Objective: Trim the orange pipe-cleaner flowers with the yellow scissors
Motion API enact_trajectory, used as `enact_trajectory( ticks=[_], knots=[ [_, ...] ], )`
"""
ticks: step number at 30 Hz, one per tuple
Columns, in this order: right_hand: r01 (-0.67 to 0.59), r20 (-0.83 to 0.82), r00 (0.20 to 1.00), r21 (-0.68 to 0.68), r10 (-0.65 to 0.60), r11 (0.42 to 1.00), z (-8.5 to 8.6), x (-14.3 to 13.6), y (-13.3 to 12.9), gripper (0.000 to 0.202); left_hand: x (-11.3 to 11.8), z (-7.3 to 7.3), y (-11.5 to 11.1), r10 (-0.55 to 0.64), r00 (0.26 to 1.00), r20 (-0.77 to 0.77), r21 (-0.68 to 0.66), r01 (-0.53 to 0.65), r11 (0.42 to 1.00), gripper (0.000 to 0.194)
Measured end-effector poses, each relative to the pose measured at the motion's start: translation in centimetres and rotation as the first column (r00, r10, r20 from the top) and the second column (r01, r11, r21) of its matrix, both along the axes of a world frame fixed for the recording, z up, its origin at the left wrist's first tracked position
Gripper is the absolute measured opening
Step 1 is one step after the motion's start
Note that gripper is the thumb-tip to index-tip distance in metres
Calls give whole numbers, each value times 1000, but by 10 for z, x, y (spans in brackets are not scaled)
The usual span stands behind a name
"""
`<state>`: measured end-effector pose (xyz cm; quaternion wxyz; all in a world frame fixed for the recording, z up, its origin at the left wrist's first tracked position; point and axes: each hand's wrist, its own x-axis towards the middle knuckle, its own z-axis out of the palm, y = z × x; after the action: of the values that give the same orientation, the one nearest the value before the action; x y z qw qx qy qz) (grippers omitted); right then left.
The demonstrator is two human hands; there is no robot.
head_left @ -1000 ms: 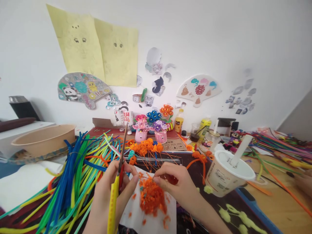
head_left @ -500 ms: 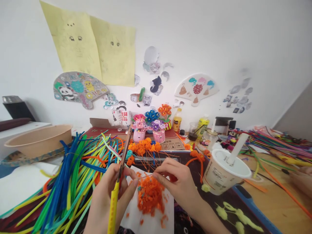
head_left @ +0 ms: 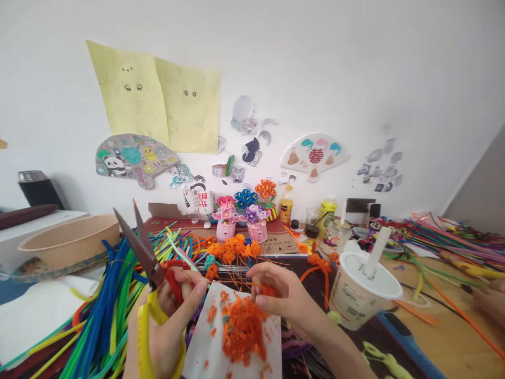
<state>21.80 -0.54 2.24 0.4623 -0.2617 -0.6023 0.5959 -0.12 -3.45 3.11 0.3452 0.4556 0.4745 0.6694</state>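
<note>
In my left hand (head_left: 168, 318) are scissors (head_left: 148, 258) with one yellow and one red handle, blades parted and pointing up and away. That thumb and forefinger also pinch the end of a thin orange strand, which runs across to my right hand (head_left: 286, 295). My right fingers are closed around a fuzzy orange pipe cleaner piece (head_left: 269, 290), partly hidden by them. Beneath both hands lies white paper (head_left: 211, 337) bearing a heap of orange fuzz clippings (head_left: 242, 329) with a few teal bits. Orange pipe cleaner flowers (head_left: 229, 248) on thin stems lie just beyond.
Bundled pipe cleaners (head_left: 106, 300) spread at left beside a beige basin (head_left: 71, 237). Small potted flowers (head_left: 225, 223) stand at the back. A lidded cup with a straw (head_left: 365, 289) stands at right; another person's hand (head_left: 491, 305) shows at the right edge.
The scissors have swung left and their blades have opened apart. My right hand has turned, showing the orange piece in its fingers. The camera view has tilted up slightly.
</note>
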Motion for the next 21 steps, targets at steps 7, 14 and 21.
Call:
enact_trajectory(
  ticks=[7,14,21],
  knots=[
    [-151,-181,979,-333,94,931,-6,3,-1,50,7,24,4,73,997,30,105,-76,992,33],
    [-177,-178,976,-296,128,939,-13,-12,-5,34,20,16,13,88,995,52,144,-94,985,31],
    [-8,-428,890,-362,-159,932,-7,-19,-3,34,45,-2,4,52,996,-68,114,-44,993,32]
  ],
)
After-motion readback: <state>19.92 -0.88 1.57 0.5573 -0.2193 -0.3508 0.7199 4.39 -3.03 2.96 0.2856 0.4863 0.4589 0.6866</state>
